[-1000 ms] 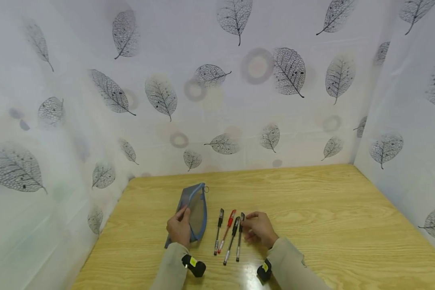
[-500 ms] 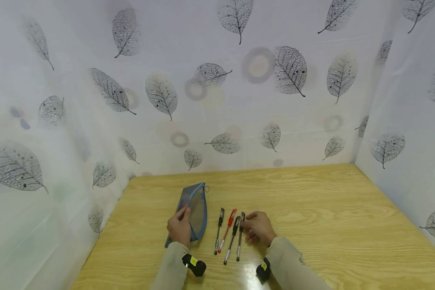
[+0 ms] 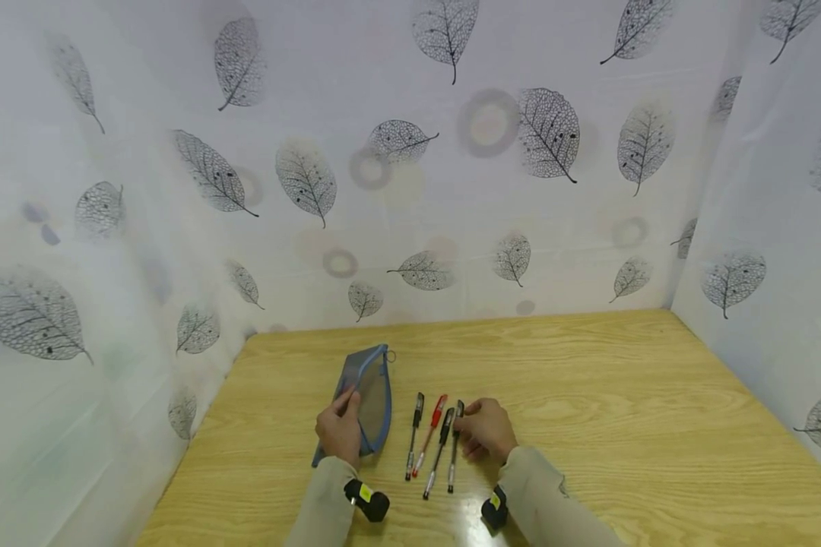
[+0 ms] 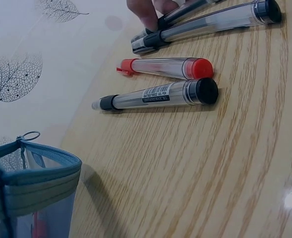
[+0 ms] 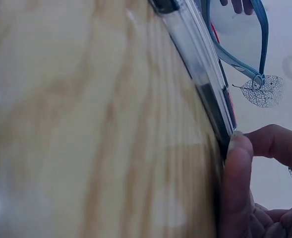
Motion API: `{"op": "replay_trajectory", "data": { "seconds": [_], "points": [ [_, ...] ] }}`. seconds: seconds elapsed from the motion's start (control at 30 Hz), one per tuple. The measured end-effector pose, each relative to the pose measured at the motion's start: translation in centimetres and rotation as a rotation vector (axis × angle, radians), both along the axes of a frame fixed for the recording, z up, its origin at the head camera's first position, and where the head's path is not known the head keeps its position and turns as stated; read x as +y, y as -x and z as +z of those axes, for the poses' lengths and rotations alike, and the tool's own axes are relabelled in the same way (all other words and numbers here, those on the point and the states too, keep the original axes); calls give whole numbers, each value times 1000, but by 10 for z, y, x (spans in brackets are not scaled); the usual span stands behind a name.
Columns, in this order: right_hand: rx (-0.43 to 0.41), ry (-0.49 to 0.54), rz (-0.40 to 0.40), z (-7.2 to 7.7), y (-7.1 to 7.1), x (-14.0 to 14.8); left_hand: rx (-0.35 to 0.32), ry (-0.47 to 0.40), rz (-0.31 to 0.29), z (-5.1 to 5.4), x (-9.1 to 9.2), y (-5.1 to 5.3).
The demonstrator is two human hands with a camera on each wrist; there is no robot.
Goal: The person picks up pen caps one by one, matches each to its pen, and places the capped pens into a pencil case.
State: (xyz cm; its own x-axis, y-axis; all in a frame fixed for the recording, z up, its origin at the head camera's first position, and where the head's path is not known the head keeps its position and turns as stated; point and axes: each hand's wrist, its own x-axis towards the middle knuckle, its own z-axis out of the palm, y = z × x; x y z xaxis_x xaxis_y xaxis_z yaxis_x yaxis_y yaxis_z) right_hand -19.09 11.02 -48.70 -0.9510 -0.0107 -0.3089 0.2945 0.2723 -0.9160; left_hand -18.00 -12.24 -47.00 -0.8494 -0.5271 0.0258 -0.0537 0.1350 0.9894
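Observation:
My left hand point(image 3: 340, 433) holds a blue-edged, see-through zip pouch point(image 3: 378, 410) by its near side, and the pouch gapes at the zip. Through its wall in the left wrist view, a red shape point(image 4: 39, 225) shows. To its right lie a black gel pen point(image 3: 413, 441), a red gel pen point(image 3: 429, 434) and a second black gel pen point(image 3: 439, 456), roughly side by side. At the right end of the row, my right hand point(image 3: 489, 431) pinches the rightmost black gel pen point(image 3: 452, 460) near its cap between thumb and forefinger. That pen still lies along the table.
The wood-grain table point(image 3: 588, 395) extends to the right and behind the pens. Leaf-printed white sheeting point(image 3: 451, 197) stands at the back and both sides. A small metal ring point(image 3: 391, 356) hangs from the pouch's zip.
My right wrist has shifted slightly to the left, with the fingers staying at the same pen. The left hand, the pouch and the other pens have not visibly moved.

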Motion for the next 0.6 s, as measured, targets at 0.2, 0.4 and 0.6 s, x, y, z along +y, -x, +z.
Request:
{"op": "replay_trajectory", "data": {
  "seconds": [0.2, 0.4, 0.6],
  "points": [
    [5, -37, 0, 2, 0, -2, -5, 4, 5, 1, 1, 0],
    [20, -85, 15, 3, -2, -2, -20, 7, 4, -1, 1, 1],
    [38, -113, 27, 3, -3, -2, -12, 23, 0, -3, 1, 1]
  ]
}}
